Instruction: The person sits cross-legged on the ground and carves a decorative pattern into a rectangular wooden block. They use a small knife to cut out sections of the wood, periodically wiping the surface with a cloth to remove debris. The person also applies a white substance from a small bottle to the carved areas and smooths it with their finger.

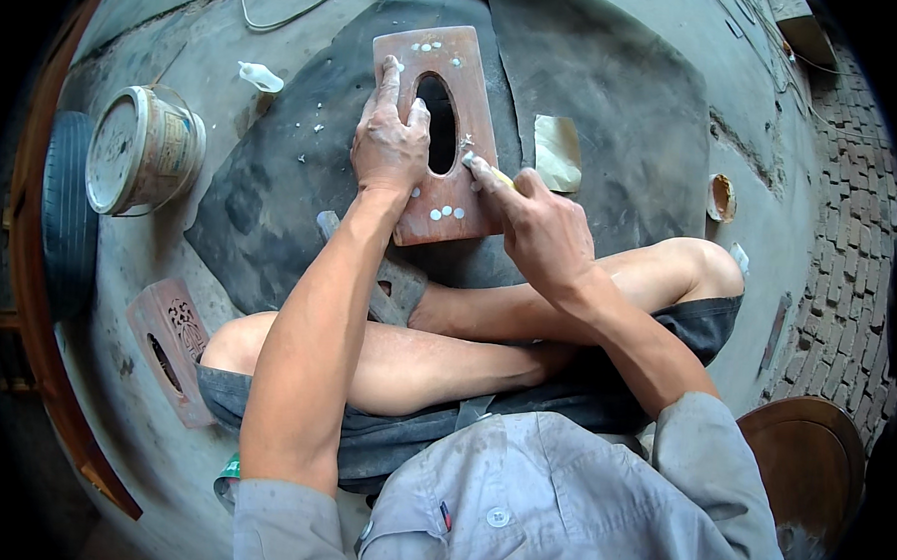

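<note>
A reddish-brown wooden tissue box with an oval opening lies in front of my crossed legs. Small pale round dots sit on its top near both ends and beside the opening. My left hand grips the box's left side, index finger stretched along the top and thumb at the rim of the opening. On the right, my right hand is closed around a small tool with a yellow handle; most of it is hidden by the fingers. Its fingertips are at the box's right edge, next to a pale dot and some white crumbs.
Underneath spreads a dark rubbery mat. Sandpaper lies right of the box. A lidded bucket, a white squeeze bottle and a tire are at left. Another carved box rests by my left knee.
</note>
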Motion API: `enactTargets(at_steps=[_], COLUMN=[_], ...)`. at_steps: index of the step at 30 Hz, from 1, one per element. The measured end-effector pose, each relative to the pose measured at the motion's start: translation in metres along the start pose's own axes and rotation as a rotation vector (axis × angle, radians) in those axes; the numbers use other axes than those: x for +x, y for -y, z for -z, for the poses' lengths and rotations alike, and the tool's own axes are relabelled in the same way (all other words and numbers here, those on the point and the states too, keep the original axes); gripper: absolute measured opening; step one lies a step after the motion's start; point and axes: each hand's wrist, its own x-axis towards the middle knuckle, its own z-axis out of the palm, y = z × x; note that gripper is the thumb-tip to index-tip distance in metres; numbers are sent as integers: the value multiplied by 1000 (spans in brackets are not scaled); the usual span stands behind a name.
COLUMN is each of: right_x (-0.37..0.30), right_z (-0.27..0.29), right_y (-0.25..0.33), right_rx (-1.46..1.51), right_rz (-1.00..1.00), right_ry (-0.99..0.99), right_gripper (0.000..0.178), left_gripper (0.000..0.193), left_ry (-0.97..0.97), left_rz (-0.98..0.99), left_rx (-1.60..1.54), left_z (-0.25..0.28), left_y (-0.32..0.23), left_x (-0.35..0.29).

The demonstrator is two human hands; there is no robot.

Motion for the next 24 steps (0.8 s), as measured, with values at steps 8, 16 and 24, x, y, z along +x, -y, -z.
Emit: enactTargets(at_steps=[8, 16, 24], right_x=[5, 3, 4], right_z=[0, -1, -2], right_y=[-1, 0, 0], right_rx=[0, -15, -1], right_rz=[-1, -10, -9], right_ry=[-17, 14, -7], right_gripper=[63, 60, 61], left_gripper=[67, 66, 65], left_ry=[6, 24, 32], left_rz=[0, 24, 20], left_rx=[-9, -29, -19], left_z=[-1, 3, 4], left_y=[1, -2, -3], left_x=[1, 2, -1])
